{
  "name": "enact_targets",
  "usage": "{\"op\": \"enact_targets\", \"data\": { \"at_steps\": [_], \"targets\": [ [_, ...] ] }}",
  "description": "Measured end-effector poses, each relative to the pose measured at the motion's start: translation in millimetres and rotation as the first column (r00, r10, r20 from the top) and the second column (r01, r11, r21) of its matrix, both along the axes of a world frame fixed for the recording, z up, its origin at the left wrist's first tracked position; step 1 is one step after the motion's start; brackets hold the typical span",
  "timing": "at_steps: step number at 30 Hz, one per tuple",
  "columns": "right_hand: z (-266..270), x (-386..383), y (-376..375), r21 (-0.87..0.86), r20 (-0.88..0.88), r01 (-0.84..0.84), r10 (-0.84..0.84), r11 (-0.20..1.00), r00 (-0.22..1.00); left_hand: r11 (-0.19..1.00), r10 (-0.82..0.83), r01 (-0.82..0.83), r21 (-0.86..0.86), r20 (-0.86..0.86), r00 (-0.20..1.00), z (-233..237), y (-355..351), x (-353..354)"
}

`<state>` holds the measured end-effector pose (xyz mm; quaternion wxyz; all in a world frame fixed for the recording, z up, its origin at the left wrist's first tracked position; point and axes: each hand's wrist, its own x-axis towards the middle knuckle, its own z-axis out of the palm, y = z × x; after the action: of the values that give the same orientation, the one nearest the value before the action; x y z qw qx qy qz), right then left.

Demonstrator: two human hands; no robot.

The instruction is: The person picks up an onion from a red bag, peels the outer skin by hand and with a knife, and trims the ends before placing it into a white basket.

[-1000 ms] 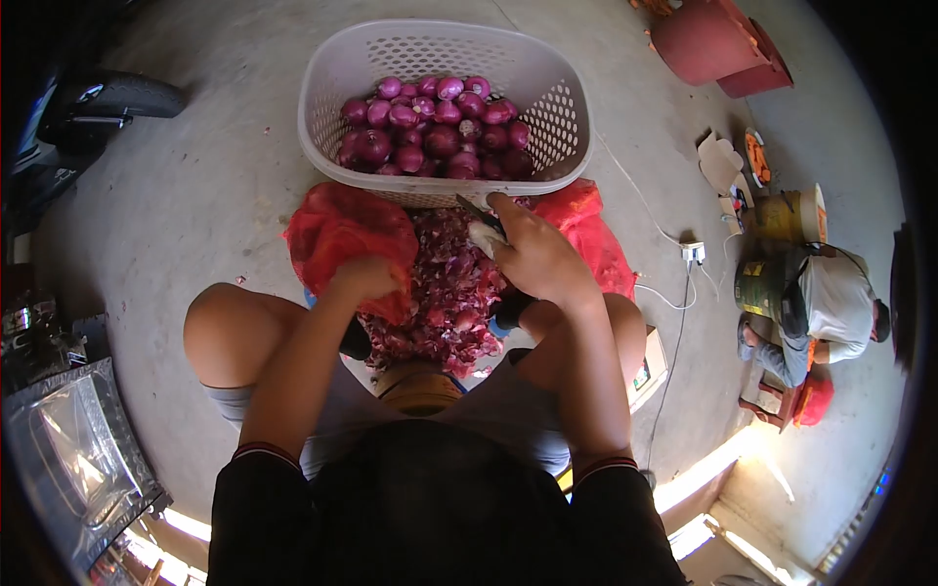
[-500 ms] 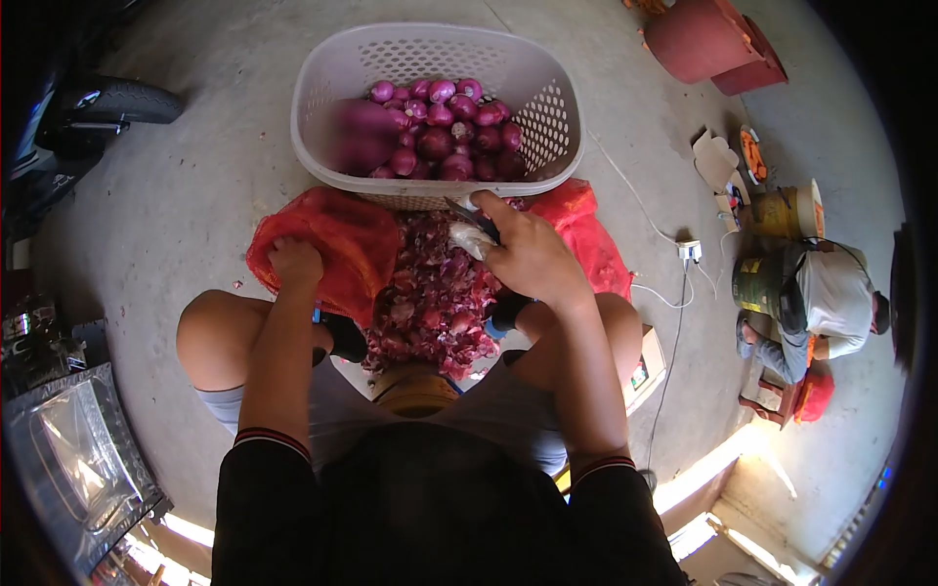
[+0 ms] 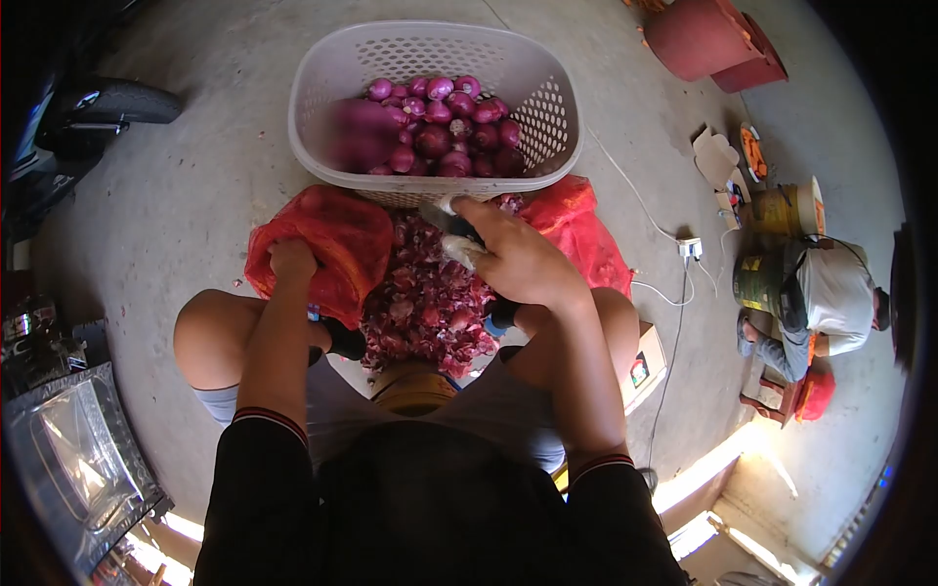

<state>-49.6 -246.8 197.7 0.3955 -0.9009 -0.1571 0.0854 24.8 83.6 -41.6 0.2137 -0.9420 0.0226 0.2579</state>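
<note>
My left hand (image 3: 293,262) reaches into the mouth of a red mesh bag (image 3: 342,220) on the left. Its fingers are hidden in the netting, so their grip does not show. My right hand (image 3: 528,256) is closed around a small knife (image 3: 451,223), its blade pointing left; white wrapping covers the thumb and a fingertip. Below the blade, a heap of red onion skins (image 3: 430,308) covers the floor between my feet. Peeled red onions (image 3: 454,127) lie in a grey plastic basket (image 3: 440,182) just beyond my hands.
Another red mesh bag (image 3: 589,239) lies right of the skins. A power strip (image 3: 690,248) with white cords rests on the floor at right. Farther right, a person (image 3: 835,293) sits bent over near buckets (image 3: 782,210). A motorbike wheel (image 3: 122,100) stands at upper left.
My left hand has shifted slightly down and left, and the bag's opening has changed shape. The knife has tilted and moved a little left with my right hand.
</note>
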Motion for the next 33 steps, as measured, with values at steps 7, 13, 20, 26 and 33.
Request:
{"op": "enact_targets", "data": {
  "at_steps": [7, 13, 20, 26, 33],
  "targets": [
    [0, 4, 4, 0.066, 0.108, -0.013, 0.006, 0.998, 0.994, 1.000, 0.012, -0.011, -0.011, 0.068, 0.998, -9, 5, 3],
    [13, -1, 0, -0.011, -0.138, -0.037, 0.035, 0.999, 0.990, 0.989, 0.077, -0.064, -0.131, 0.097, 0.992, 2, 6, 6],
    [7, -3, -4, -0.039, -0.127, -0.049, 0.044, 0.998, 0.991, 0.879, 0.160, -0.194, -0.436, -0.113, 0.981, 110, -43, 24],
    [7, 0, -6, -0.031, -0.081, -0.058, 0.055, 0.998, 0.995, 0.323, -0.028, -0.263, -0.909, -0.287, 0.958, 165, -34, 22],
    [9, 1, -3, 0.041, -0.090, -0.009, 0.013, 0.999, 0.996, -0.262, -0.040, -0.472, -0.842, -0.479, 0.877, 244, -81, -1]
  ]
}}
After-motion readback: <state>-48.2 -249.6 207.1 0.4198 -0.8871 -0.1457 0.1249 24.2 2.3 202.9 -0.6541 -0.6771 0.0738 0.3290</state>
